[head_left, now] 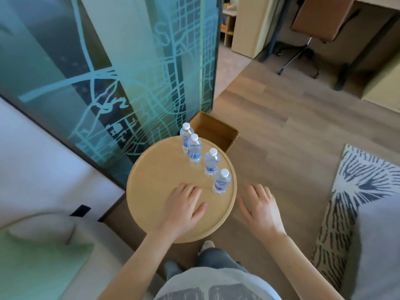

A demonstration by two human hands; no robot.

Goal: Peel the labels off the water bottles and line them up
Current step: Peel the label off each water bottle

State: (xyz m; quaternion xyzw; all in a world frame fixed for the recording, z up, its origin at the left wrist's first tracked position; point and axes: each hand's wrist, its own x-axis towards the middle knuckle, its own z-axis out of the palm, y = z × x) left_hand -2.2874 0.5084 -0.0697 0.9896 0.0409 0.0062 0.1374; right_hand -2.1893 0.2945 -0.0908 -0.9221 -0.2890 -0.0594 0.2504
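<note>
Head cam: four bottles (211,162), blue labels on, roughly lined up on round table (155,174) — peeling looks unstarted. Left hand (184,204) flat on it, right hand (259,206) spread alongside — both empty.

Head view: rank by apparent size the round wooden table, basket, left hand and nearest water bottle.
1. round wooden table
2-3. basket and left hand look alike; the basket is farther off and partly hidden by the table, so they are left unranked.
4. nearest water bottle
</note>
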